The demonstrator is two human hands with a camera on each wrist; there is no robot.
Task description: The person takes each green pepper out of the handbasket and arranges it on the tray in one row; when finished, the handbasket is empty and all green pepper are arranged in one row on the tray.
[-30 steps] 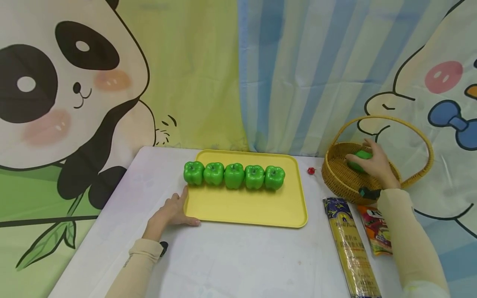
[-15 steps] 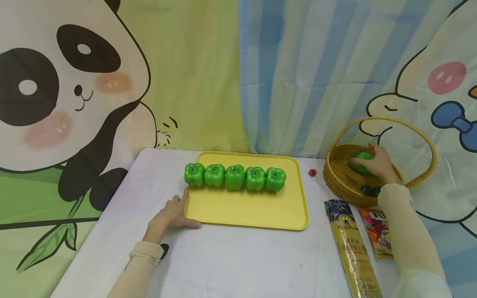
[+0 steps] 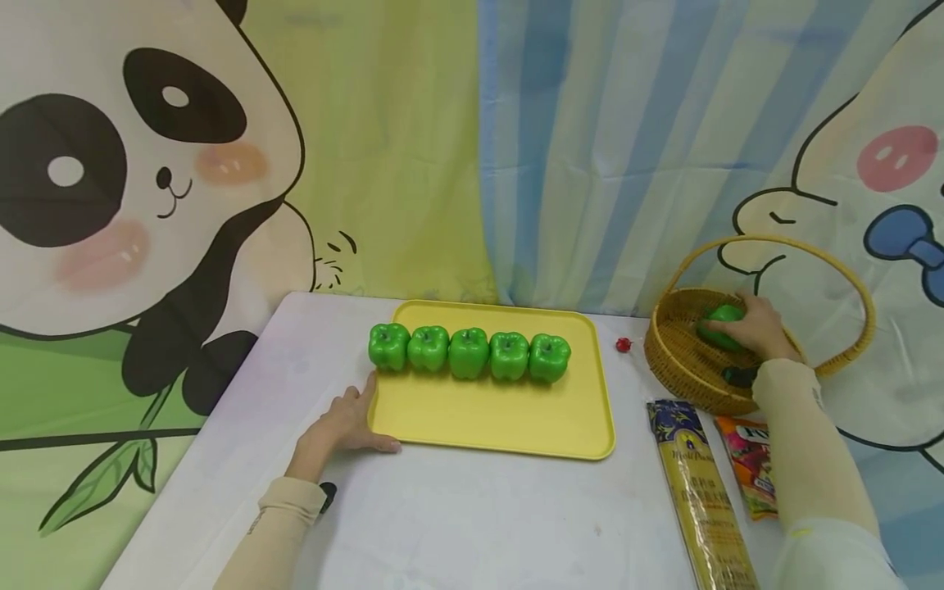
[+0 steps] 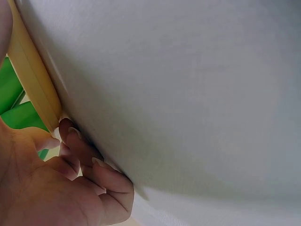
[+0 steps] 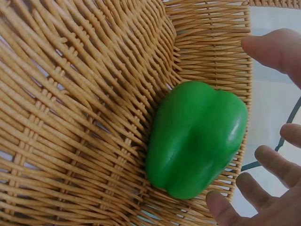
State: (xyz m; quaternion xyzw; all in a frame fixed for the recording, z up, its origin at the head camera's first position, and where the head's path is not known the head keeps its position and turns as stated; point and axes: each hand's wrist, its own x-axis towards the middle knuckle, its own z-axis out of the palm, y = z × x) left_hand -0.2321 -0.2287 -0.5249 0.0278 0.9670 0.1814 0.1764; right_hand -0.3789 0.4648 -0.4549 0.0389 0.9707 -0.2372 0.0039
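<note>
My left hand rests at the front left corner of a yellow tray, thumb on the front edge and index finger along the left side. In the left wrist view its other fingers bend against the white cloth below the tray edge. Green bell peppers stand in a row across the tray's back half. My right hand reaches into a wicker basket. In the right wrist view, its thumb and fingers spread around a green bell pepper lying against the basket wall, with visible gaps between them.
A small red item lies between tray and basket. In front of the basket are a long yellow-and-blue pasta packet and a red-orange packet, partly under my right sleeve. The basket's tall handle arches behind my hand.
The head view has shifted slightly. My right hand has lowered a little beside the pepper in the basket. My left hand keeps its place at the tray corner.
</note>
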